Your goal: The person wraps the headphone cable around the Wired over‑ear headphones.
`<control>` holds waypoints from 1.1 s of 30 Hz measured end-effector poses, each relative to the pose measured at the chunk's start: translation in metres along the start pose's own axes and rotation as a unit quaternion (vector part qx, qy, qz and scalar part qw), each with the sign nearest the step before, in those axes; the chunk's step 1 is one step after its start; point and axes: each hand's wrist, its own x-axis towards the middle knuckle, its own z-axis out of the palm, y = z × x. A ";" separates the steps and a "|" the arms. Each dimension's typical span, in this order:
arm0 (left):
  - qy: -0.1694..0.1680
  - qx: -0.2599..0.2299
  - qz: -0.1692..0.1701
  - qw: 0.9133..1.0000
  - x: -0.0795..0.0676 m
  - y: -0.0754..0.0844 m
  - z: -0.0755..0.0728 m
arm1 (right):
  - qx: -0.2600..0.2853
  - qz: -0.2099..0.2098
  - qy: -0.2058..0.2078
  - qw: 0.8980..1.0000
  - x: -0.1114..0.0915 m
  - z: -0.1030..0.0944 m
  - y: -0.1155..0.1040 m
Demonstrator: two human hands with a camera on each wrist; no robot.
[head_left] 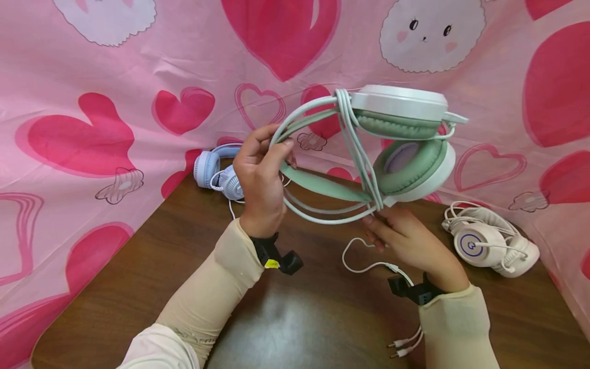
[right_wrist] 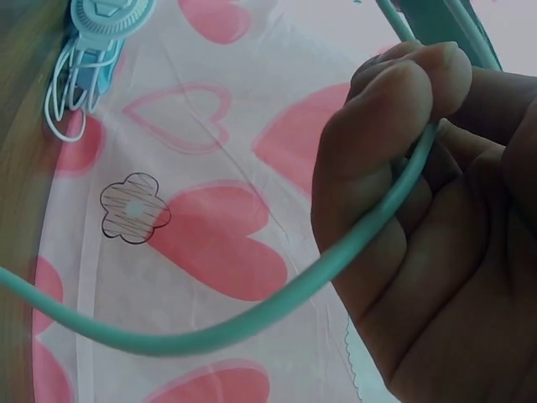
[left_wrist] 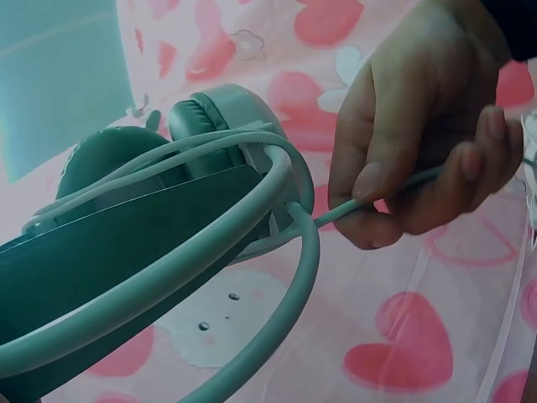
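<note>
A pair of white and green headphones (head_left: 400, 105) is held up above the table, earcups toward the right. My left hand (head_left: 261, 177) grips the headband at its left end, thumb on the near side. Several turns of white cable (head_left: 358, 148) wrap round the frame beside the earcups. Below the lower earcup, my right hand (head_left: 412, 241) pinches the cable's loose length between thumb and fingers. In the right wrist view, the cable (right_wrist: 294, 290) curves out of those fingers. Its free end, with two plugs (head_left: 403, 348), hangs by the right forearm.
Light blue headphones (head_left: 216, 171) sit at the table's back left, partly behind the left hand. Cream headphones (head_left: 484, 241) with their cable bundled lie at the right edge. A pink heart-print cloth (head_left: 184, 61) rises behind the brown table (head_left: 152, 266).
</note>
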 end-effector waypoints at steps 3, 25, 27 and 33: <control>-0.004 0.018 0.029 0.999 0.000 0.002 0.000 | -0.009 0.015 -0.006 1.000 0.000 0.000 0.001; -0.045 0.199 0.227 0.952 0.005 -0.004 -0.007 | -0.054 0.051 -0.025 0.997 -0.008 -0.014 -0.003; -0.059 0.209 0.231 0.948 0.004 -0.007 -0.007 | -0.050 0.046 -0.020 0.997 -0.009 -0.015 -0.005; -0.102 0.229 0.219 0.943 -0.002 -0.015 -0.007 | -0.058 0.040 -0.004 0.997 -0.011 -0.017 -0.011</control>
